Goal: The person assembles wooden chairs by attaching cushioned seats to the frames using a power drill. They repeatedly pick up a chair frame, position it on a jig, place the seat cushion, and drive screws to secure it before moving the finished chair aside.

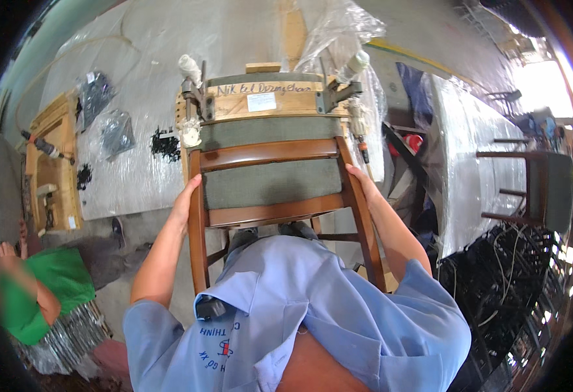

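A brown wooden chair frame (270, 154) with grey-green upholstery (273, 181) stands in front of my body, its legs reaching toward me on both sides. Along its left post lies my left hand (186, 198), closed about the wood with the thumb on top. My right hand (363, 183) grips the opposite post at about the same height; the fingers under both posts are partly hidden. Beyond the top rail, a pale wooden jig board (263, 103) with a paper label lies across more grey fabric. Two metal clamps (198, 99) (334, 97) with wrapped handles flank that board.
A plastic-covered table (139, 186) holds black hardware (166, 145) and dark bags (116, 132). Left of it are a wooden frame (51, 163) and a power drill (47, 146). A person in green (54, 287) works at lower left. Another chair (538, 189) and stacked black frames (502, 287) stand right.
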`<state>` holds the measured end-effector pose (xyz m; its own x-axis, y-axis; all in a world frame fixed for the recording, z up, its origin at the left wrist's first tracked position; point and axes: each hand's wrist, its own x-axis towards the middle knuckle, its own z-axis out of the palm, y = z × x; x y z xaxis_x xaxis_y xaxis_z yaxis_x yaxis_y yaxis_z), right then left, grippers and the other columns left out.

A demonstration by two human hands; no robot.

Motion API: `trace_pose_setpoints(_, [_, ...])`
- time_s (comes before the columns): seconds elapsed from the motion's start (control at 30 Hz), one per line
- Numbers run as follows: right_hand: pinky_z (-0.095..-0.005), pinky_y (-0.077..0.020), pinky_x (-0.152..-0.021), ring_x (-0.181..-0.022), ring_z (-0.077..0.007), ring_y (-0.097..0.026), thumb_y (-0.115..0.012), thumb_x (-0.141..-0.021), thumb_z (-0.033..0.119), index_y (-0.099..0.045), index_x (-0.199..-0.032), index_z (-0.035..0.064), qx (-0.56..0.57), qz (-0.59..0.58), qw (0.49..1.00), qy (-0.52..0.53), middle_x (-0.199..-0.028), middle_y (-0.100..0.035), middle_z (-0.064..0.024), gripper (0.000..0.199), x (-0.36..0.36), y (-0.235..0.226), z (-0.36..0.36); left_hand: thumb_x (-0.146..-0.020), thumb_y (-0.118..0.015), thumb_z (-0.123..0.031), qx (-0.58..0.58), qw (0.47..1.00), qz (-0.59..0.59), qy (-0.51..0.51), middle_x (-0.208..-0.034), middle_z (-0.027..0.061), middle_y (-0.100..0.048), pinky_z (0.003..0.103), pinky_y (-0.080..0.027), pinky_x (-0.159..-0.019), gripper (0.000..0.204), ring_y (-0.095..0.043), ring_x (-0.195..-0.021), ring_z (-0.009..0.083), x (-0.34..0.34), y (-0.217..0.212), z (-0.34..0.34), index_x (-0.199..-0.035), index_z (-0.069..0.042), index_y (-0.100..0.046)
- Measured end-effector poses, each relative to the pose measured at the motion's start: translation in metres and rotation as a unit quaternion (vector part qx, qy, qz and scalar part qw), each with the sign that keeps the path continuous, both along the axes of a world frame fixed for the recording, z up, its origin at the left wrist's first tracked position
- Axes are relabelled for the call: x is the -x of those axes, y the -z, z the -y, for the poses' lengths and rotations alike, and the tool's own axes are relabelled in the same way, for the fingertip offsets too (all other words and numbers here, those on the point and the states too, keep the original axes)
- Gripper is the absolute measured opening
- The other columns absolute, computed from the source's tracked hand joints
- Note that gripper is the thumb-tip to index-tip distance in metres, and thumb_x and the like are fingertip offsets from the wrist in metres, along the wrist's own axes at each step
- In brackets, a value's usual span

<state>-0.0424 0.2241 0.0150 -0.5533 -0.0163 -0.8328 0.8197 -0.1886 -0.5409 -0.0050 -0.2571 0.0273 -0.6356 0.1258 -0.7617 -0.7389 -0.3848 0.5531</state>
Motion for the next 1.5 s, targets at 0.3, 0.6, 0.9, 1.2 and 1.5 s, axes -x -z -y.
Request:
trace_pose_setpoints(0.3, [-0.0425, -0.0509, -0.085, -0.098, -0.0340, -0.065, -0.072, -0.089, 0.037, -0.066, -0.103, -0.0016, -0.515, -0.271, 0.763, -0.281, -0.104, -0.068, -0.0169, 0.041, 0.016, -0.035, 0.022, -0.083, -0.068, -0.070, 0.102, 0.992, 0.068, 0.043, -0.141, 0.0134, -0.056, 0.043, -0.047, -0.102, 0.092, -0.056, -0.125, 0.0261, -0.007, -0.007, -0.004, -0.146, -0.007, -0.049])
trace_pose_setpoints(0.6, [-0.0628, -0.0229, -0.117, -0.145, -0.0414, -0.031, -0.061, -0.094, 0.037, -0.052, -0.135, -0.0004, -0.509, -0.515, 0.585, -0.366, -0.150, -0.040, -0.0243, 0.056, 0.112, 0.000, 0.240, -0.083, -0.072, -0.066, 0.062, 0.994, 0.090, -0.004, -0.141, 0.0153, -0.057, 0.046, -0.049, -0.102, 0.089, -0.057, -0.125, 0.0281, 0.011, -0.012, -0.005, -0.145, -0.007, -0.050])
trace_pose_setpoints(0.9, [-0.0739, -0.0089, -0.115, -0.152, -0.0497, -0.010, -0.054, -0.096, 0.051, -0.038, -0.150, -0.0026, -0.557, -0.450, 0.531, -0.453, -0.163, -0.017, -0.0297, 0.078, 0.108, 0.027, 0.274, -0.090, -0.068, -0.059, 0.076, 0.994, 0.059, -0.043, -0.145, 0.0140, -0.055, 0.041, -0.042, -0.109, 0.082, -0.051, -0.133, 0.0252, 0.003, -0.010, -0.015, -0.147, -0.003, -0.047])
trace_pose_setpoints(1.2, [-0.0722, -0.0092, -0.116, -0.151, -0.0449, -0.018, -0.060, -0.094, 0.043, -0.044, -0.146, 0.0035, -0.517, -0.511, 0.580, -0.368, -0.161, -0.027, -0.0243, 0.067, 0.119, 0.038, 0.271, -0.089, -0.070, -0.056, 0.161, 0.983, 0.048, -0.080, -0.124, 0.0127, -0.068, 0.037, -0.048, -0.098, 0.070, -0.064, -0.111, 0.0253, 0.013, -0.003, -0.017, -0.132, -0.002, -0.062])
trace_pose_setpoints(1.5, [-0.0403, -0.0387, -0.113, -0.137, -0.0337, -0.049, -0.065, -0.093, 0.056, -0.039, -0.150, -0.0049, -0.069, -0.459, 0.834, -0.298, -0.147, -0.049, -0.0273, 0.087, 0.213, -0.044, 0.306, -0.090, -0.069, -0.056, 0.065, 0.995, 0.014, -0.072, -0.119, 0.0112, -0.070, 0.034, -0.051, -0.093, 0.064, -0.066, -0.104, 0.0211, -0.002, 0.025, -0.005, -0.123, -0.001, -0.067])
